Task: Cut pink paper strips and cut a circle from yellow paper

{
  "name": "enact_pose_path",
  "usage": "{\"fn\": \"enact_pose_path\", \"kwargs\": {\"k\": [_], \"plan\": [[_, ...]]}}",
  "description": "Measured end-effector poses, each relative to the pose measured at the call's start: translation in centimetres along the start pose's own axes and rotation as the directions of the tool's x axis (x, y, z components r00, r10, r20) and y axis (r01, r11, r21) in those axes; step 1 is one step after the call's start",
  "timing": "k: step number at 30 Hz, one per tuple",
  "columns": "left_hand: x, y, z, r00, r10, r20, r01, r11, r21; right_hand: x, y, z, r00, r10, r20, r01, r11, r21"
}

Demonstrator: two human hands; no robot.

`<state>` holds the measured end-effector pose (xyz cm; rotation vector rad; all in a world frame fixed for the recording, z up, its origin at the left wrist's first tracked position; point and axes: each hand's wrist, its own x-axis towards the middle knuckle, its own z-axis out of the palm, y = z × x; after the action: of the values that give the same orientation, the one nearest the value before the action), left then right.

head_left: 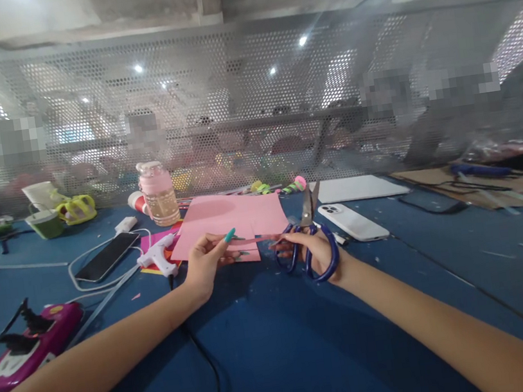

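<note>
My left hand (pixel 202 264) is closed, pinching one end of a narrow pink paper strip (pixel 256 239) between thumb and fingers. The strip runs across to my right hand (pixel 323 253), whose thumb and fingertips meet at its other end. Blue-handled scissors (pixel 309 215) also sit in my right hand, loops around the fingers, blades pointing up and away, slightly parted. Behind and under the strip lie pink paper sheets (pixel 232 212) on the blue table (pixel 273 350). A white glue gun (pixel 158 256) rests just left of my left hand, its black cord running toward me.
Left of the sheets stand a pink-topped bottle (pixel 159 194), a black phone (pixel 108 256) and a magenta power strip (pixel 32 345). To the right lie a white phone (pixel 353 222), a white flat sheet (pixel 360 187) and cardboard (pixel 429 179). A perforated metal screen (pixel 249 107) closes the far edge.
</note>
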<state>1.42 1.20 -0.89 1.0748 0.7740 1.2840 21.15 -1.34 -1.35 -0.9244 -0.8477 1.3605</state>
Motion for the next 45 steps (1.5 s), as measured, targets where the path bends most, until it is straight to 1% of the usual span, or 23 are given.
{"fn": "enact_pose_path", "kwargs": {"k": [3, 5, 7, 9, 11, 13, 14, 15, 16, 17, 19, 20, 21, 23, 24, 26, 28, 30, 34, 36, 38, 42, 45], "plan": [[0.1, 0.0, -0.2, 0.997, 0.066, -0.032, -0.065, 0.997, 0.042, 0.0, -1.0, -0.2, 0.994, -0.085, -0.062, 0.078, 0.991, -0.113], [0.2, 0.0, -0.2, 0.996, 0.078, -0.045, -0.075, 0.995, 0.067, 0.0, -1.4, -0.3, 0.977, -0.199, -0.073, 0.180, 0.960, -0.214], [0.2, 0.0, -0.2, 0.997, 0.079, -0.026, -0.076, 0.993, 0.095, 0.1, -1.6, -0.4, 0.944, -0.328, -0.038, 0.299, 0.898, -0.324], [0.1, 0.1, -0.1, 0.997, 0.071, 0.007, -0.072, 0.987, 0.142, 0.0, -1.7, -0.4, 0.901, -0.432, 0.033, 0.397, 0.794, -0.460], [0.1, 0.4, -0.1, 0.994, 0.094, 0.055, -0.104, 0.973, 0.206, -0.2, -1.7, -0.4, 0.868, -0.482, 0.116, 0.443, 0.650, -0.618], [0.2, 1.1, 0.0, 0.982, 0.164, 0.098, -0.185, 0.944, 0.274, -0.7, -1.7, -0.4, 0.847, -0.471, 0.246, 0.475, 0.464, -0.748], [0.2, 1.6, 0.1, 0.971, 0.204, 0.123, -0.233, 0.921, 0.311, -1.0, -1.7, -0.3, 0.829, -0.445, 0.340, 0.513, 0.362, -0.778], [0.3, 2.0, 0.1, 0.960, 0.236, 0.148, -0.274, 0.894, 0.354, -1.3, -1.7, -0.2, 0.796, -0.409, 0.446, 0.570, 0.261, -0.779], [0.4, 2.5, 0.2, 0.953, 0.247, 0.174, -0.298, 0.866, 0.401, -1.6, -1.6, -0.1, 0.747, -0.372, 0.551, 0.638, 0.167, -0.752], [0.4, 2.9, 0.2, 0.952, 0.224, 0.208, -0.296, 0.844, 0.448, -1.9, -1.5, 0.1, 0.684, -0.339, 0.646, 0.705, 0.080, -0.705], [0.4, 3.5, 0.4, 0.944, 0.052, 0.326, -0.226, 0.820, 0.526, -2.5, -1.1, 0.7, 0.541, -0.312, 0.781, 0.803, -0.085, -0.590], [0.3, 3.6, 0.5, 0.918, -0.062, 0.392, -0.183, 0.809, 0.559, -2.8, -0.9, 1.0, 0.472, -0.302, 0.829, 0.829, -0.169, -0.533], [0.1, 3.7, 0.6, 0.877, -0.163, 0.452, -0.156, 0.792, 0.590, -3.0, -0.7, 1.4, 0.402, -0.291, 0.868, 0.844, -0.251, -0.475], [-0.4, 3.5, 0.7, 0.800, -0.279, 0.532, -0.168, 0.747, 0.644, -3.5, -0.5, 2.1, 0.287, -0.271, 0.919, 0.835, -0.399, -0.379], [-0.7, 3.4, 0.7, 0.781, -0.304, 0.545, -0.189, 0.717, 0.671, -3.7, -0.5, 2.4, 0.250, -0.262, 0.932, 0.815, -0.462, -0.349], [-1.0, 3.0, 0.7, 0.761, -0.356, 0.542, -0.214, 0.651, 0.728, -3.9, -0.6, 2.7, 0.209, -0.245, 0.947, 0.767, -0.559, -0.315], [-1.2, 2.7, 0.5, 0.735, -0.407, 0.543, -0.224, 0.609, 0.761, -4.0, -0.7, 2.8, 0.191, -0.228, 0.955, 0.734, -0.612, -0.293], [-1.1, 2.4, 0.5, 0.711, -0.430, 0.556, -0.214, 0.621, 0.754, -4.0, -0.8, 2.7, 0.180, -0.216, 0.960, 0.729, -0.626, -0.278], [-0.6, 2.2, 0.4, 0.725, -0.445, 0.525, -0.086, 0.698, 0.710, -3.3, -0.7, 1.9, 0.173, -0.184, 0.968, 0.719, -0.647, -0.252], [-0.2, 2.4, 0.2, 0.721, -0.449, 0.528, -0.076, 0.706, 0.705, -2.7, -0.8, 1.3, 0.175, -0.173, 0.969, 0.711, -0.659, -0.246], [0.3, 2.6, -0.2, 0.712, -0.452, 0.536, -0.098, 0.692, 0.715, -2.0, -0.9, 0.6, 0.177, -0.203, 0.963, 0.704, -0.658, -0.268], [1.0, 2.9, -0.8, 0.733, -0.455, 0.505, -0.117, 0.647, 0.754, -1.1, -1.2, -0.4, 0.182, -0.314, 0.932, 0.673, -0.651, -0.351], [0.9, 2.9, -0.6, 0.739, -0.469, 0.484, -0.102, 0.632, 0.769, -1.2, -1.2, -0.5, 0.172, -0.335, 0.926, 0.661, -0.658, -0.361]]}}
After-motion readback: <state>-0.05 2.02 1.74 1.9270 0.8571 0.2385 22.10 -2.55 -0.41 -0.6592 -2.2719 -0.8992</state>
